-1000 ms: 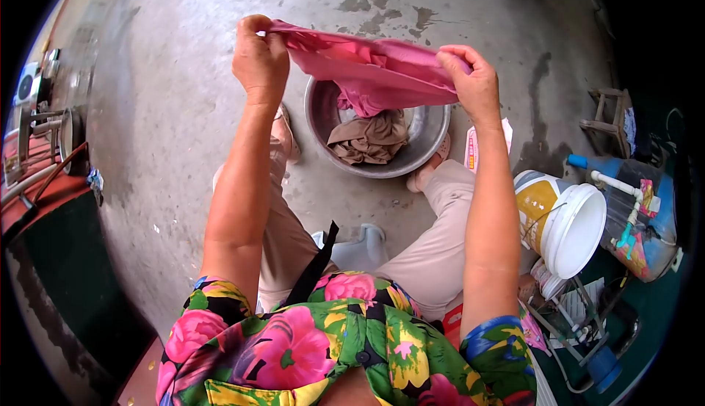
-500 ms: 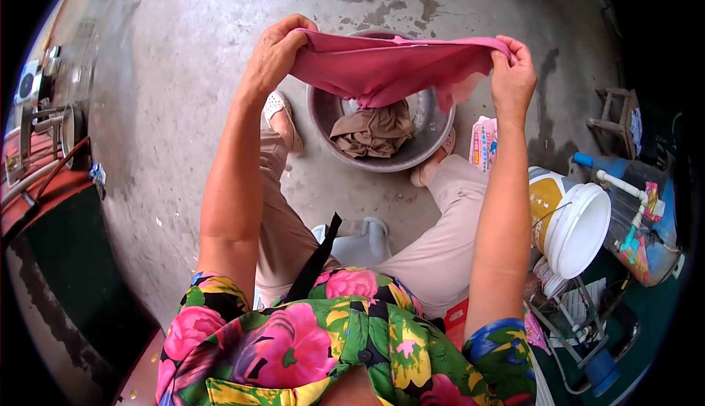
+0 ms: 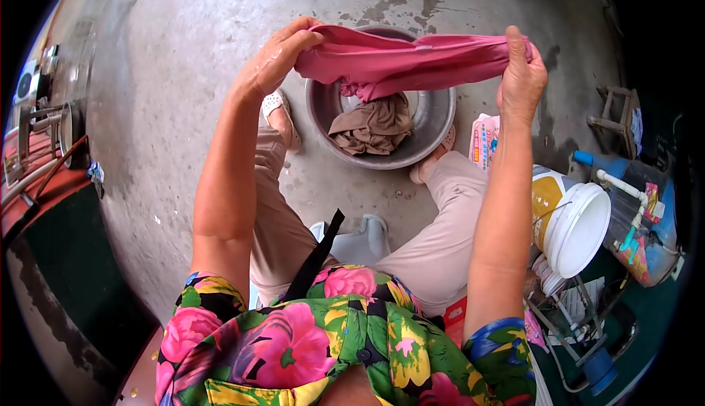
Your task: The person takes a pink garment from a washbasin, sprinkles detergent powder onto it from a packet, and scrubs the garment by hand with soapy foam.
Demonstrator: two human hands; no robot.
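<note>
A pink garment [image 3: 411, 61] is stretched sideways between my two hands, above a metal basin [image 3: 433, 136]. My left hand [image 3: 283, 50] grips its left end, thumb on top and fingers wrapped behind. At the other end, my right hand [image 3: 523, 75] is closed round the cloth with its thumb pointing up. The garment hangs in lengthwise folds, and a bunched part dips at its lower left. Below it, a crumpled brown cloth [image 3: 374, 127] lies in the basin. The far side of the basin is partly hidden by the pink garment.
The basin stands on a concrete floor [image 3: 183, 61] between my feet. Right of it is a pink-and-white packet [image 3: 485, 142]. Farther right are a white bucket [image 3: 580, 230] on its side, a blue container with pipes [image 3: 639, 222] and a small wooden stool [image 3: 617, 120]. Wet patches mark the floor beyond.
The garment's right end has moved right and slightly down. The cloth is pulled tauter and narrower, and its loose right flap no longer hangs down. My right hand has turned, thumb up.
</note>
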